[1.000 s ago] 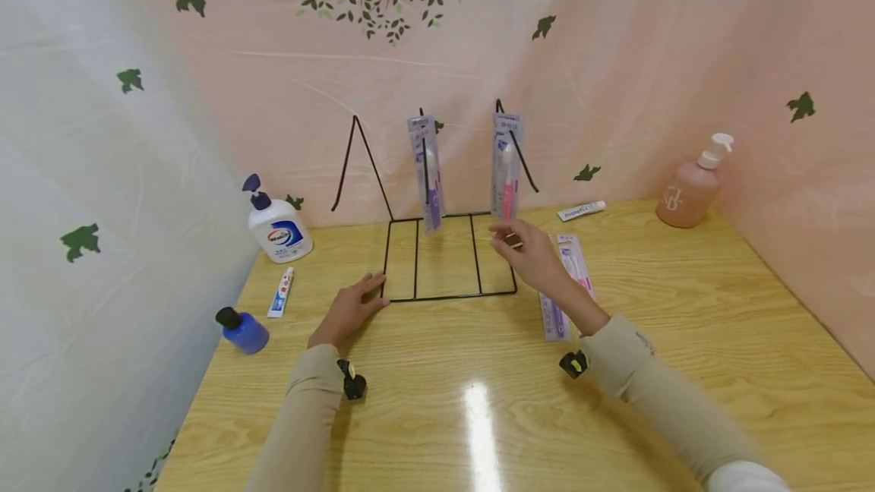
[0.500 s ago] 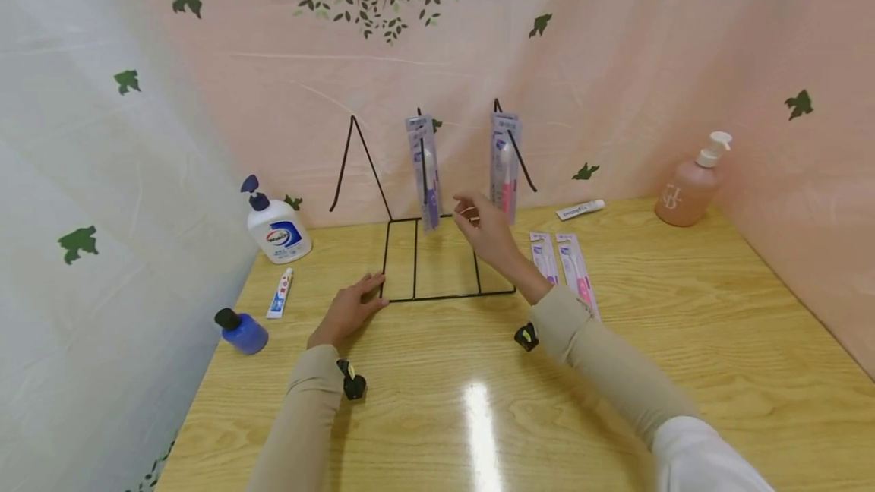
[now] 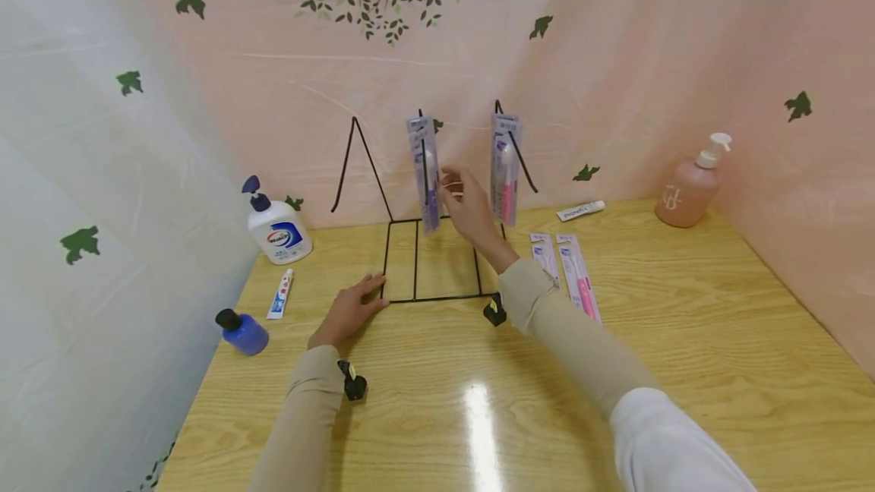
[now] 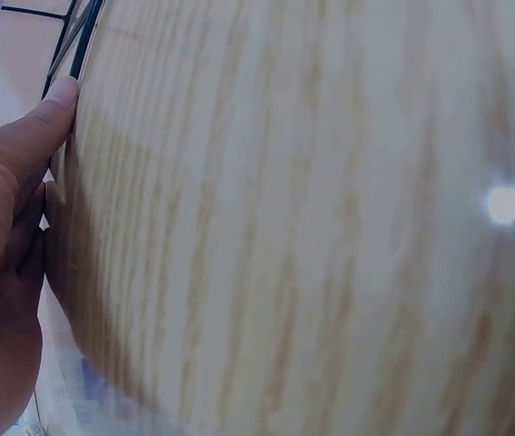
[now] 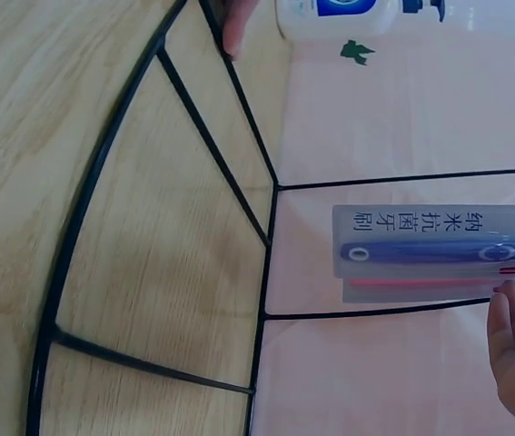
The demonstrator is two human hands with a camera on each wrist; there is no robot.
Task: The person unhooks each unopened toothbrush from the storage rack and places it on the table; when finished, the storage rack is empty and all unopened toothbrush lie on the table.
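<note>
A black wire display rack stands on the wooden table. My left hand rests at its front left corner, thumb and fingertips on the wire. From the middle hook hangs a packaged purple toothbrush, with a pink one behind it in the right wrist view. My right hand is at the right side of these packs, its loosely bent fingers right at the pack's edge. Packaged pink toothbrushes hang on the right hook. The left hook carries nothing.
Two more packaged toothbrushes, one pink and one partly hidden, lie right of the rack. Around them stand a white pump bottle, toothpaste tube, blue bottle, white tube and pink pump bottle.
My right hand has moved left from beside the right hook's packs to the middle hook's packs, uncovering the toothbrushes lying on the table. My left hand has stayed at the rack's corner.
</note>
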